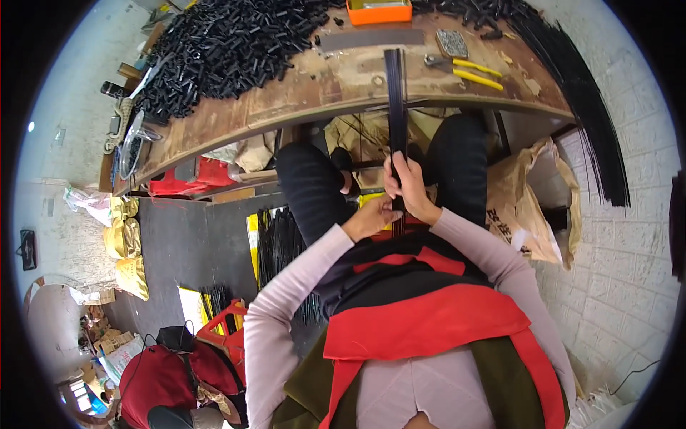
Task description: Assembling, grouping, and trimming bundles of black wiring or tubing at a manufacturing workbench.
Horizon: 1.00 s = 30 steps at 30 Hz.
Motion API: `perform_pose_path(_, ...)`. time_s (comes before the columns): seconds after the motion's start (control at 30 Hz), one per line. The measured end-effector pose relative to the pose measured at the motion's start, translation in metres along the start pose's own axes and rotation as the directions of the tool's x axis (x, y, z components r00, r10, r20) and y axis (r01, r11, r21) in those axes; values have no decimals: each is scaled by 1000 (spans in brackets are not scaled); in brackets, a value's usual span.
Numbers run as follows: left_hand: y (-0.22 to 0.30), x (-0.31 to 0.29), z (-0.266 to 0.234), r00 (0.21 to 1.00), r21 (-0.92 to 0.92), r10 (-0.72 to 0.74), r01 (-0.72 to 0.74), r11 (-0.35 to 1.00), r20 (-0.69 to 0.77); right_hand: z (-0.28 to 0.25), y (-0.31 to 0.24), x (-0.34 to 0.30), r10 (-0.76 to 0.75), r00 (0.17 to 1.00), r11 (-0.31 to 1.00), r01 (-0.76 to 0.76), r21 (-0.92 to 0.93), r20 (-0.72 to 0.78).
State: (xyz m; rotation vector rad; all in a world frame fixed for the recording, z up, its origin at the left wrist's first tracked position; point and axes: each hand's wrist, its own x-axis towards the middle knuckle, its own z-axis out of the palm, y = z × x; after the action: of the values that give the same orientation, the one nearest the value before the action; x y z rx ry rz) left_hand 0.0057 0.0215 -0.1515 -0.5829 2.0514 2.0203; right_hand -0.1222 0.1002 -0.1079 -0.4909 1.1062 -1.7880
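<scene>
A bundle of long, thin black rods (396, 93) runs from my lap up to the table's front edge, its far end lying over the wood. My right hand (412, 187) is closed around the bundle between my knees. Just below it, my left hand (373, 217) grips the near end of the same rods, fingers curled in. On the table to the right of the far end lie yellow-handled pliers (468, 70), beside a small grey textured block (451, 43).
A large heap of short black pieces (229, 53) covers the table's (236, 114) left side. An orange tray (379, 13) stands at the back. More black rods (582, 107) overhang the right edge. A brown paper sack (525, 204) is at right; another person (161, 382) is at lower left.
</scene>
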Motion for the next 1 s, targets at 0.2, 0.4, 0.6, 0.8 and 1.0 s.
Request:
perform_pose_path(0.2,39,-39,-33,1000,491,16,-7,871,-15,14,-45,10,-47,976,999,52,-18,214)
perform_pose_path(0.4,135,-44,-75,962,602,247,-129,788,-117,10,-61,56,-103,992,994,101,-32,-78)
perform_pose_path(0.6,196,26,-191,687,660,502,-43,750,-526,26,-62,56,-35,992,999,39,32,-122)
perform_pose_path(0.8,256,161,-281,553,945,773,93,313,-311,24,-58,61,13,996,1000,-13,9,-87)
perform_pose_path(1.0,283,269,-337,496,769,797,636,-64,-344,11,-47,70,97,991,993,-91,70,-93)
